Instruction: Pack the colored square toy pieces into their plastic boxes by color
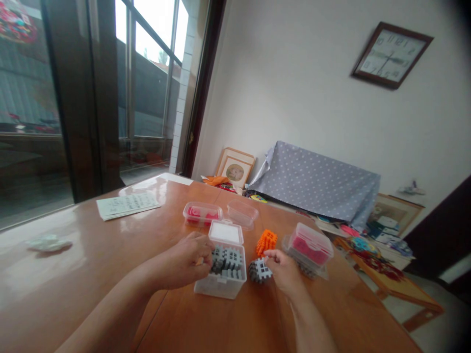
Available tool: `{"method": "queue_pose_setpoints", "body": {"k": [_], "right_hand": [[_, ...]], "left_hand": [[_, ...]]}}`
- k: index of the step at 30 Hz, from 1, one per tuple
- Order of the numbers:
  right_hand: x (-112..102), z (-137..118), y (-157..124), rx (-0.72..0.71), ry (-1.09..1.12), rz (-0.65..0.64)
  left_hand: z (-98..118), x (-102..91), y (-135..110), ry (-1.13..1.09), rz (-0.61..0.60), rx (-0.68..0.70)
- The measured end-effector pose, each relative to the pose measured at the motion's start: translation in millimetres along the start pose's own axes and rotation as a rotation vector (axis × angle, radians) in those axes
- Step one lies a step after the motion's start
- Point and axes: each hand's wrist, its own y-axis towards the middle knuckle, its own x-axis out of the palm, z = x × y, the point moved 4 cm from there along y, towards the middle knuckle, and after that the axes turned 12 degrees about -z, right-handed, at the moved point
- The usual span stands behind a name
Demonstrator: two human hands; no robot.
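Note:
A clear plastic box (pixel 220 288) with its white lid (pixel 225 232) flipped back stands in front of me, filled with grey interlocking building blocks (pixel 232 258). My left hand (pixel 189 262) is bent over the box's left side, its fingers curled in at the grey blocks; whether a piece is between the fingertips is hidden. To the right of the box, my right hand (pixel 284 268) pinches the edge of a small grey block assembly (pixel 260 270) that seems to rest on the table. Just behind it sits an orange stack of similar blocks (pixel 267 242).
A clear container with red pieces (pixel 202 214) and an empty clear tub (pixel 243 214) stand behind the box. At right is a lidded box of red pieces (pixel 311 243). Papers (pixel 127 205) and a crumpled plastic bag (pixel 49 243) lie left on the wooden table (pixel 176 323).

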Motion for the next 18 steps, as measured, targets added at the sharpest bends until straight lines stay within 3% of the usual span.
{"method": "queue_pose_setpoints", "body": {"k": [6,9,13,18], "right_hand": [[-10,-17,-12,0.011,0.429,0.021],[-5,-29,-18,-0.027,0.507,0.063],[15,-50,-26,-0.108,0.515,0.065],[53,-74,-37,-0.191,0.442,-0.043]], "left_hand": [[3,-1.9,0,-0.002,0.007,-0.021],[4,-2.6,0,-0.026,0.003,-0.01],[2,-4.1,-1,-0.061,-0.002,-0.003],[-8,-6.2,-2,-0.118,0.074,-0.081]]}}
